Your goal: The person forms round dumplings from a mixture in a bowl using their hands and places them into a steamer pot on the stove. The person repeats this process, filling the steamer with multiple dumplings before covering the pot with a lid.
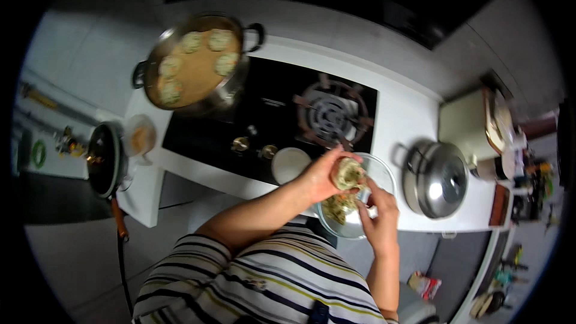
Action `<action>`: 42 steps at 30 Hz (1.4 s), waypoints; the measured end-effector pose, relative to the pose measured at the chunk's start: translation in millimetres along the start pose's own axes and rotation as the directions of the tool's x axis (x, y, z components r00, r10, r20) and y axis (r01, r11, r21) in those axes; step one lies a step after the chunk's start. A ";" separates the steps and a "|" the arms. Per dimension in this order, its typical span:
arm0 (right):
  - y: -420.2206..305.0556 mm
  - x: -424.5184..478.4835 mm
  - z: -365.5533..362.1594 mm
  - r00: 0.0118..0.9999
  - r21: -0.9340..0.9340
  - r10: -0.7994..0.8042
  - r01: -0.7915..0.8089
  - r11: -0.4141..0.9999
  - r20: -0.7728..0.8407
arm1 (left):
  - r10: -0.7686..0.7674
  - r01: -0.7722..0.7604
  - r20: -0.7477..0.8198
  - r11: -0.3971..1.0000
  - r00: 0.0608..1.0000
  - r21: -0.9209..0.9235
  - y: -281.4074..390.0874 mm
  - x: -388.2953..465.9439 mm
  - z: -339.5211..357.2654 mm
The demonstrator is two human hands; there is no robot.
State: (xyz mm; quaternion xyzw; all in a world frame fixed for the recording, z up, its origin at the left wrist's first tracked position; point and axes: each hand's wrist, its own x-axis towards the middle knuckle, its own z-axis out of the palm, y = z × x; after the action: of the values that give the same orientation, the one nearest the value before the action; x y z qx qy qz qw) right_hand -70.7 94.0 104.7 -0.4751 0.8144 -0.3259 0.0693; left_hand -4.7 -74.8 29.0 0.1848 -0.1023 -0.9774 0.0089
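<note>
My left hand (321, 177) holds a cup-shaped piece of pale food (348, 173), with greenish filling visible inside it. The fingers of my right hand (377, 209) are bent at the food's right edge; whether they pinch a bit of filling cannot be told. Both hands are over a clear glass bowl (392, 180) that contains a greenish shredded mixture (335, 209) with orange bits. To the left of the bowl lies a small white plate (290, 165), partly over the hob's front edge.
A wide steel pan (150, 69) with several round patties stands on the left of the black gas hob (270, 121). The right burner (332, 112) has a pan support. Right of the bowl stands a lidded steel pot (438, 180). A dark frying pan (105, 159) and a clear cup (140, 135) are far left.
</note>
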 end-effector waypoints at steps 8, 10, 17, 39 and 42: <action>10.6 -21.2 6.1 0.989 0.025 0.148 -0.148 0.989 0.004 | 0.471 -0.460 0.033 0.841 0.882 0.284 110.3 -70.0 25.2; 16.7 -26.5 5.6 0.990 0.019 0.143 -0.143 0.989 0.017 | 0.677 -0.620 0.100 0.591 0.729 0.517 164.5 -102.0 31.6; 25.9 -35.8 7.7 0.978 0.057 0.205 -0.207 0.977 0.039 | 0.787 0.000 -0.179 0.221 0.590 0.975 301.0 -171.9 -1.3; 12.7 -17.9 12.6 0.979 0.030 0.187 -0.190 0.981 0.077 | 0.588 0.393 -0.260 -0.108 0.766 0.913 320.2 -159.9 -41.7; 12.5 -17.2 13.0 0.982 0.034 0.172 -0.175 0.984 0.073 | 0.601 0.368 -0.251 -0.077 0.759 0.927 322.2 -158.8 -48.6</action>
State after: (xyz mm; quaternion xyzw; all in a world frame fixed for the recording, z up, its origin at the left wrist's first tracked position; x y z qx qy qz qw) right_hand -65.1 106.3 83.7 -0.4120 0.8431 -0.3181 0.1352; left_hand 154.3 -391.0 107.3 0.4313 -0.7866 -0.4417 0.0013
